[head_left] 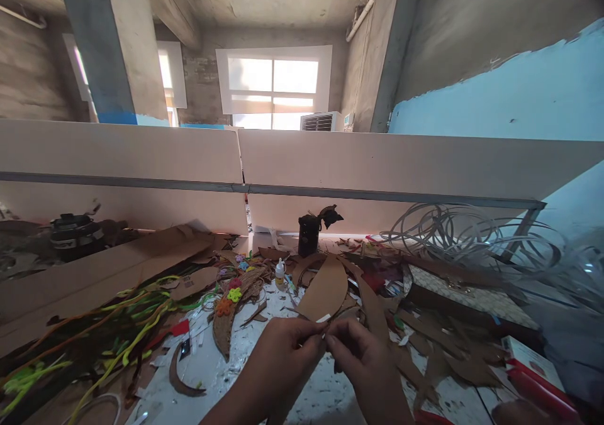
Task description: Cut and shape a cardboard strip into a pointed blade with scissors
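Left hand [287,353] and right hand [363,356], fingertips pinched close (whether on anything, one cannot tell); a white strip [323,318] shows just beyond, at the leaf-shaped cardboard cutout's [326,287] lower edge.

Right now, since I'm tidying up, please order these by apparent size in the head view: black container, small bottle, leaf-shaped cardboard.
1. Leaf-shaped cardboard
2. Black container
3. Small bottle

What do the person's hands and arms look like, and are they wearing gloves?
No gloves! The left hand and right hand are both bare. No sleeves, watch or bracelet show on the forearms either. I can't make out any rings on the fingers.
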The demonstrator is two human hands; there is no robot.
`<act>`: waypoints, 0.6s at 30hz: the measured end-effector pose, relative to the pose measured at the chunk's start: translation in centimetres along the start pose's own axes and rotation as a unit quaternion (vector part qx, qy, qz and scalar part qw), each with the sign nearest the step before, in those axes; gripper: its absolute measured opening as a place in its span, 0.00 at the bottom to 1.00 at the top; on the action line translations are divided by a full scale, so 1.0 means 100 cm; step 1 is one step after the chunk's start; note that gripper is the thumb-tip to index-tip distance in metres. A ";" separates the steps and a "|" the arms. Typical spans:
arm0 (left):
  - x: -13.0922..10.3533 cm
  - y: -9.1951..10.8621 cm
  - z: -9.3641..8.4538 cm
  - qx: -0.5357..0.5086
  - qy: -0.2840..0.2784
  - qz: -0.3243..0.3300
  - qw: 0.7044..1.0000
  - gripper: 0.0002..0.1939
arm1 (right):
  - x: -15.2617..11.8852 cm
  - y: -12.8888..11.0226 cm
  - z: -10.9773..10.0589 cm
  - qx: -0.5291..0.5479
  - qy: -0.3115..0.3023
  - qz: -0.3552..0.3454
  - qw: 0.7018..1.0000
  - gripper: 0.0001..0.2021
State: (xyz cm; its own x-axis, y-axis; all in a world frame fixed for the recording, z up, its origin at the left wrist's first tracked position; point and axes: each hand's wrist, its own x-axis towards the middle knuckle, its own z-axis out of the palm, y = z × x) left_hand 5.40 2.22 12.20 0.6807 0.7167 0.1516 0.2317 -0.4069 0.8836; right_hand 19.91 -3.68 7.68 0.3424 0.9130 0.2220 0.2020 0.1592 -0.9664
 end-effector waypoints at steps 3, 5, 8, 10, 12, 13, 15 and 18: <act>-0.001 0.000 0.000 0.014 0.002 0.010 1.000 0.15 | 0.000 0.000 -0.002 0.014 -0.002 0.010 1.000 0.11; -0.001 0.001 0.000 0.031 0.008 0.019 0.999 0.14 | 0.001 0.001 -0.004 0.019 -0.017 0.013 1.000 0.13; 0.000 0.002 0.001 0.059 0.017 0.032 0.998 0.14 | 0.002 0.005 -0.004 0.017 -0.019 0.010 1.000 0.15; 0.000 0.003 0.002 0.075 0.022 0.038 0.996 0.14 | 0.002 0.007 -0.002 0.017 0.004 0.006 1.000 0.15; -0.001 0.004 0.002 0.085 0.024 0.040 0.995 0.14 | 0.002 0.009 0.000 0.021 0.026 0.001 0.999 0.14; -0.001 0.004 0.003 0.087 0.025 0.042 0.995 0.14 | 0.001 0.009 0.001 0.023 0.033 -0.002 0.999 0.13; -0.002 0.003 0.003 0.087 0.025 0.044 0.995 0.14 | 0.001 0.007 0.002 0.029 0.031 -0.001 0.999 0.12; -0.001 0.002 0.002 0.081 0.023 0.051 0.995 0.14 | 0.002 0.005 0.000 0.037 0.020 0.005 0.999 0.12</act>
State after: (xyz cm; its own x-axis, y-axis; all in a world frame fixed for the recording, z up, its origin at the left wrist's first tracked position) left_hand 5.49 1.96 12.25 0.6752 0.6901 0.2605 0.2740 -0.5626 0.7800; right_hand 20.05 -3.45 7.23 0.3810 0.8992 0.2151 0.1307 0.1779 -0.9753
